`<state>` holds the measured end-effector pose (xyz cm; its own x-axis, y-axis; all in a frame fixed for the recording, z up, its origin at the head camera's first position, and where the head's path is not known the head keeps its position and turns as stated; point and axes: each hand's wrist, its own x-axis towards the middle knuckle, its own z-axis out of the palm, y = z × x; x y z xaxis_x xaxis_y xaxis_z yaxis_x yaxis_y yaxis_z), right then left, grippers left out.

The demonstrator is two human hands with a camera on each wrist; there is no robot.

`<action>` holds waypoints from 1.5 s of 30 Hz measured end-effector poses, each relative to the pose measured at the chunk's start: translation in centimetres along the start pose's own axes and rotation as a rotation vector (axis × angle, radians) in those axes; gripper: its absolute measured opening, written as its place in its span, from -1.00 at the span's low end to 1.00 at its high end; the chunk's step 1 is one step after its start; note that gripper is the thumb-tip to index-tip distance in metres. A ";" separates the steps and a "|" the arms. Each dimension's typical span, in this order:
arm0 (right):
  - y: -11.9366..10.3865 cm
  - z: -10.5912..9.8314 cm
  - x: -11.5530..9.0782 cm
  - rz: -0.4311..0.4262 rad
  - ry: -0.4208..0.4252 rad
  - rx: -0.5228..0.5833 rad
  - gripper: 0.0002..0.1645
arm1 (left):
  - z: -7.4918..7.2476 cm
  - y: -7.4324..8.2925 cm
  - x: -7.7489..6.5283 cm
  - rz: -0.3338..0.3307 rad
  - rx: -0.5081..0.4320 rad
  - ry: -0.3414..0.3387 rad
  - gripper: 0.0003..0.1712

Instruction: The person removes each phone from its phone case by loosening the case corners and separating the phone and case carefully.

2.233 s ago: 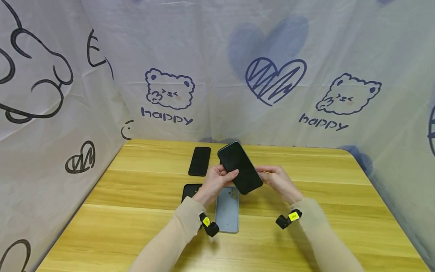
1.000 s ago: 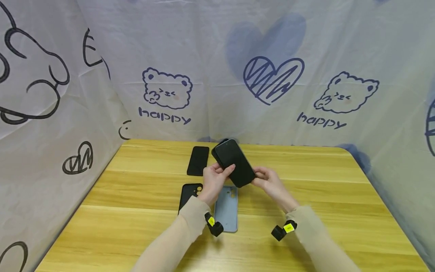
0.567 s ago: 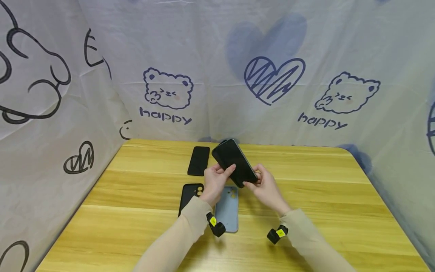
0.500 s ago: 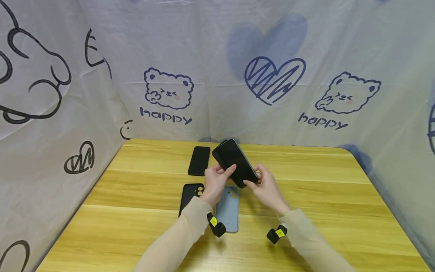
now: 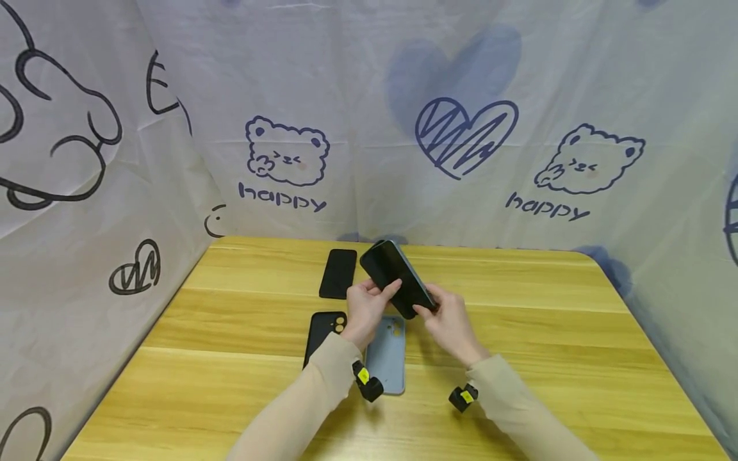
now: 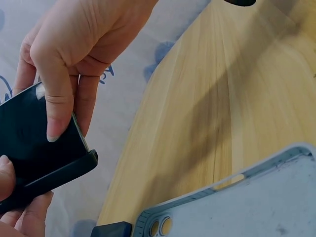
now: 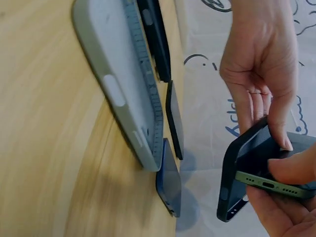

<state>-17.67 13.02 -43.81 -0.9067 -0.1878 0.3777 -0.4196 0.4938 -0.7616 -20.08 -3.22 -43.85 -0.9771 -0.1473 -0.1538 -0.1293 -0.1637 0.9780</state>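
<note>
My left hand (image 5: pixel 364 314) holds a black phone case (image 7: pixel 227 173) above the table, thumb over its front and fingers behind. A dark phone with a pale green edge (image 7: pixel 269 185) sits partly in the case, tilted so one long side stands up out of the rim. My right hand (image 5: pixel 452 325) pinches this phone at its lower right corner, thumb on the screen side and fingers behind. In the left wrist view the phone screen (image 6: pixel 29 126) lies against the case wall (image 6: pixel 74 169) along one side.
Below my hands a light blue phone case (image 5: pixel 386 355) lies open side up. Beside it is a black case (image 5: pixel 321 333), partly covered by my left arm. A black phone (image 5: pixel 337 274) lies behind; another blue-edged phone (image 7: pixel 169 180) shows in the right wrist view.
My right hand has come left from the phone's side to its lower corner, its thumb now on the front. The phone has tilted steeper, its right edge rising, while my left hand keeps its grip.
</note>
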 end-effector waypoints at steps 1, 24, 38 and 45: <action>0.1 0.1 0.0 -0.010 0.007 -0.006 -0.67 | 0.0 0.0 0.0 0.000 -0.001 -0.001 -0.60; 1.9 -0.4 -0.1 0.168 0.158 0.103 -0.90 | -0.9 0.5 -0.3 0.000 0.214 -0.136 -0.42; 2.7 -4.0 0.1 0.604 0.074 0.667 -0.44 | -1.7 0.5 0.2 -0.002 0.262 -0.145 -0.26; 3.7 -5.7 -0.3 0.655 0.073 0.779 -0.59 | -1.1 0.3 -0.2 -0.020 0.305 -0.185 -0.25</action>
<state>-18.72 19.72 -43.69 -0.9743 -0.0141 -0.2247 0.2225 -0.2141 -0.9511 -19.77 -4.34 -43.70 -0.9843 0.0367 -0.1728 -0.1662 0.1378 0.9764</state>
